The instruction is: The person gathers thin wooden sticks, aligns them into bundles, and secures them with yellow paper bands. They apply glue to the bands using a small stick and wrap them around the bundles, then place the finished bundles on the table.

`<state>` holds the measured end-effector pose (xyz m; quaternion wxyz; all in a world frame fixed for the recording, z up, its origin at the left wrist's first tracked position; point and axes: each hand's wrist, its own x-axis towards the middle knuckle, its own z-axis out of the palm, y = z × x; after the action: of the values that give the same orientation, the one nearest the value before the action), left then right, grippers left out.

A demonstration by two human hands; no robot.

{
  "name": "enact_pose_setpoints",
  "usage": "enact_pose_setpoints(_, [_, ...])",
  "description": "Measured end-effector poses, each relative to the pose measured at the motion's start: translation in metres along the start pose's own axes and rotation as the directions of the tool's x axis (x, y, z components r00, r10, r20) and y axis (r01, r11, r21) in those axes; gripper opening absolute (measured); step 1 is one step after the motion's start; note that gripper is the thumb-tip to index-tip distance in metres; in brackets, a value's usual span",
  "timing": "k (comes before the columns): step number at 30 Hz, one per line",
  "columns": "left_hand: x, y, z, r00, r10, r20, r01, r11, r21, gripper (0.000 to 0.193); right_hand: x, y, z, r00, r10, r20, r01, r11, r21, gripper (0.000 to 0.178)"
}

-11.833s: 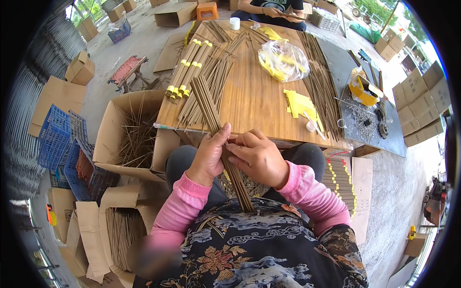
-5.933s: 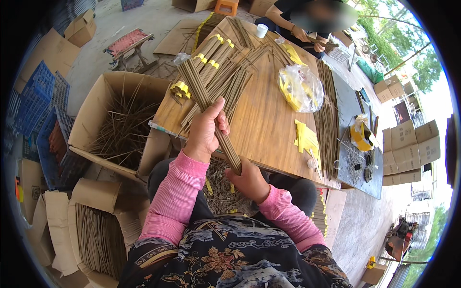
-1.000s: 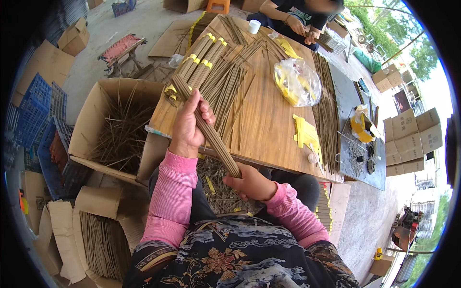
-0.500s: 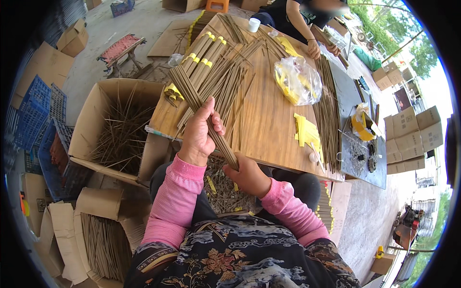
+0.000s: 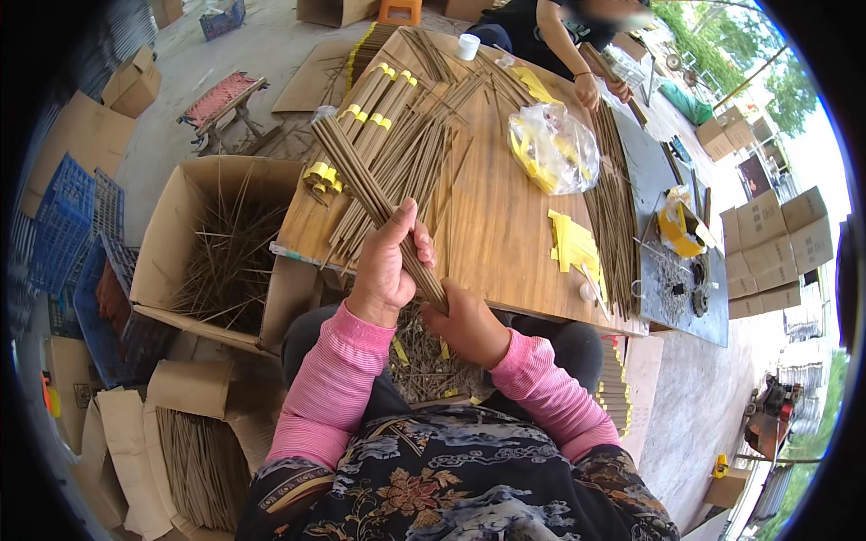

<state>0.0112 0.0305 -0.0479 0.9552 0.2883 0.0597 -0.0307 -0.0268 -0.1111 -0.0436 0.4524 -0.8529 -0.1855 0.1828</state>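
From above, in the head view, the person sits at the near edge of a wooden table [image 5: 505, 225] with both arms in pink ribbed sleeves. The left hand [image 5: 386, 266] is clenched around a bundle of thin brown sticks [image 5: 374, 194], thumb up along it, gripping it near its middle. The bundle slants from the upper left, over the table's near corner, down to the right hand [image 5: 465, 320], which is wrapped around its lower end just off the table edge, above the lap. More sticks lie loose in the lap [image 5: 424, 361].

On the table lie banded bundles with yellow bands [image 5: 365, 99], a loose spread of sticks [image 5: 424, 158], a clear bag of yellow strips [image 5: 552, 144], flat yellow strips [image 5: 570, 248] and a long row of sticks [image 5: 613, 207] along the right side. To the left stands an open cardboard box of tangled sticks [image 5: 225, 257]; lower left, another box holds sticks packed side by side [image 5: 203, 464]. At the far end another person's hand [image 5: 591, 90] rests on the table.
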Motion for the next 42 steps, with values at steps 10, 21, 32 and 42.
enact_pose_setpoints(10, [0.002, 0.008, -0.002, 0.982, 0.008, 0.186, 0.022, 0.987, -0.16, 0.034, 0.005, -0.02, -0.016, 0.907, 0.235, 0.351, -0.329, 0.913, 0.24, 0.026])
enact_pose_setpoints(21, [0.0, 0.01, -0.003, 0.972, 0.201, 0.124, -0.203, 0.979, 0.005, 0.035, 0.004, -0.01, -0.011, 0.897, -0.335, -0.289, 0.259, 0.928, -0.27, 0.034])
enact_pose_setpoints(32, [0.0, 0.006, -0.003, 0.965, 0.232, 0.119, -0.233, 0.973, -0.004, 0.025, 0.004, -0.014, -0.009, 0.887, -0.33, -0.323, 0.224, 0.919, -0.324, 0.026])
enact_pose_setpoints(42, [-0.002, 0.004, 0.0, 0.969, 0.225, 0.102, -0.226, 0.974, -0.01, 0.026, 0.004, -0.019, -0.013, 0.938, -0.185, -0.292, 0.116, 0.964, -0.238, 0.026])
